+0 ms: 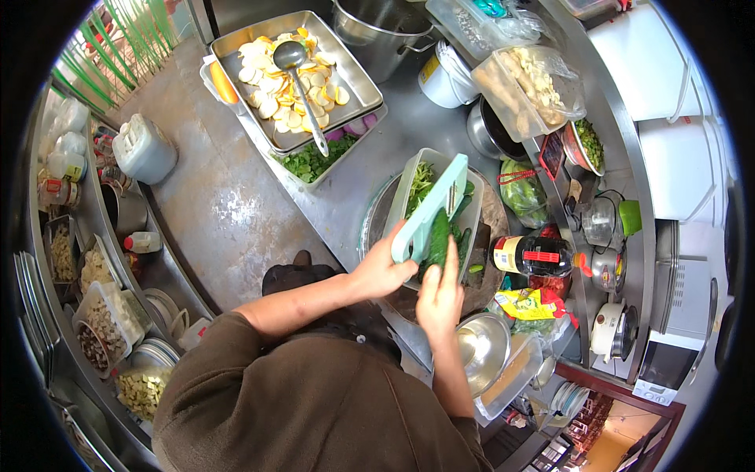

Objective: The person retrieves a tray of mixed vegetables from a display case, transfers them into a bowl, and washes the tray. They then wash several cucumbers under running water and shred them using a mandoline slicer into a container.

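My left hand (382, 266) grips the near end of a light green plastic grater (429, 207), which is held tilted over a rectangular clear plastic container (403, 187). With its fingers along it, my right hand (439, 292) holds a green cucumber (437, 239) against the grater's underside or side; the exact contact is hard to tell. Green shreds (420, 182) lie in the container's far left part, and more whole cucumbers (465, 245) are at its right. The container rests on a round wooden chopping board (492, 206).
A steel tray (354, 76) of sliced vegetable with a ladle (304, 97) stands at the upper left, over a container of leafy greens (312, 160). Right of the board are a dark sauce bottle (534, 255), a yellow packet (528, 302) and steel bowls (486, 345). Shelves flank both sides.
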The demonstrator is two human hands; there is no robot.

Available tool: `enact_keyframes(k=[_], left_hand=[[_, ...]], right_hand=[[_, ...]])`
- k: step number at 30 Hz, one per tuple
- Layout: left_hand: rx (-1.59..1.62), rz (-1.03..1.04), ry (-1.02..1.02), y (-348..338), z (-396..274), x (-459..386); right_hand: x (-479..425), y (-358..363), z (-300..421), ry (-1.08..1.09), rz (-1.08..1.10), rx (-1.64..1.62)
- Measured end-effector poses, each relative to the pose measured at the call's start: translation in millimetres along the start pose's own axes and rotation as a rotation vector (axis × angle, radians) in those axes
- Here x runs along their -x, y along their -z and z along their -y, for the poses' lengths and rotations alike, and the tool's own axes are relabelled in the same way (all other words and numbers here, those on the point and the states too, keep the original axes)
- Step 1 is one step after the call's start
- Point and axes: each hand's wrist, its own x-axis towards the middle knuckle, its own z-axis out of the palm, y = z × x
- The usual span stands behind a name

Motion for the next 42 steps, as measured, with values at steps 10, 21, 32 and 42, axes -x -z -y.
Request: enact_keyframes(k=[10,21,32,42], left_hand=[[-0.035,0.003,-0.075,-1,-3,-4],[-0.036,0.031,0.005,3,-4,-10],[-0.106,0.025,-0.060,6,7,-6],[-0.020,-0.001,-0.022,9,1,-5]], right_hand=[[-22,-1,-5,0.010,-0.075,-0.021],[-26,-3,-7,0.115,-0.125,0.080],[-51,10,5,-0.139,0.008,0.065],[-48,0,4,-0.133,0.022,0.096]])
